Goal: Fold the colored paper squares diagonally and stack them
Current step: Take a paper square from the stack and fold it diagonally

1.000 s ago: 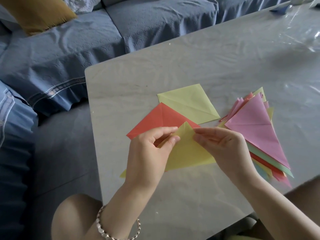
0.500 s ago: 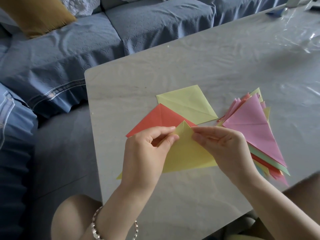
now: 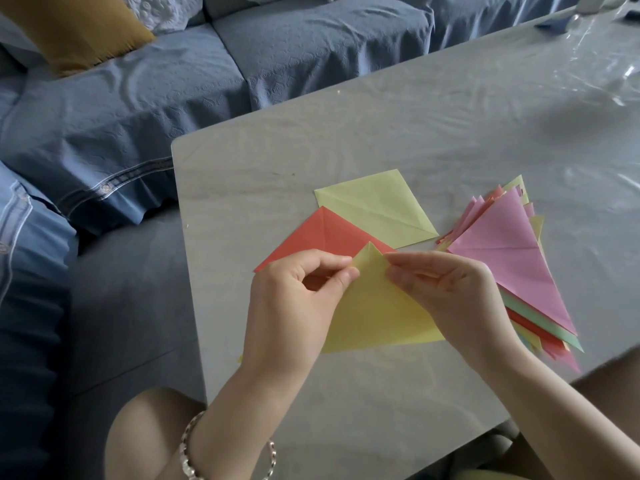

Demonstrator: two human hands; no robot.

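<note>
Two hands meet at one corner of the yellow sheet [image 3: 374, 317]. The left hand [image 3: 294, 306] pinches that top corner between thumb and forefinger. The right hand [image 3: 446, 296] pinches it from the other side, fingers curled. The sheet is doubled into a triangle, point up between the fingertips, and its wide edge runs below both palms on the table [image 3: 381, 133].

The left hand covers the sheet's left part and the right hand hides its right corner. Just beyond the left knuckles lies a red sheet [image 3: 325, 233], its near edge hidden by that hand and by the yellow point. Beyond the fingertips of both hands a pale square [image 3: 377, 209] lies flat against the red sheet, creased corner to corner. On the outer side of the right hand sits the stack [image 3: 512, 265] of folded triangles, pink on top, its near side partly hidden behind the right wrist. A blue sofa [image 3: 277, 46] runs beyond the table and past the left hand, with a mustard cushion [image 3: 79, 29] far beyond that hand. A bracelet [image 3: 188, 455] circles the left wrist.

Since half a second ago little differs. Both pinches stay on the same corner, and the red sheet, pale square and stack lie as they did.

By count there are two hands, one yellow sheet in them, one red sheet, one pale square and one stack. The stack's layers are too fanned and overlapped to number. There is also one cushion and one bracelet
</note>
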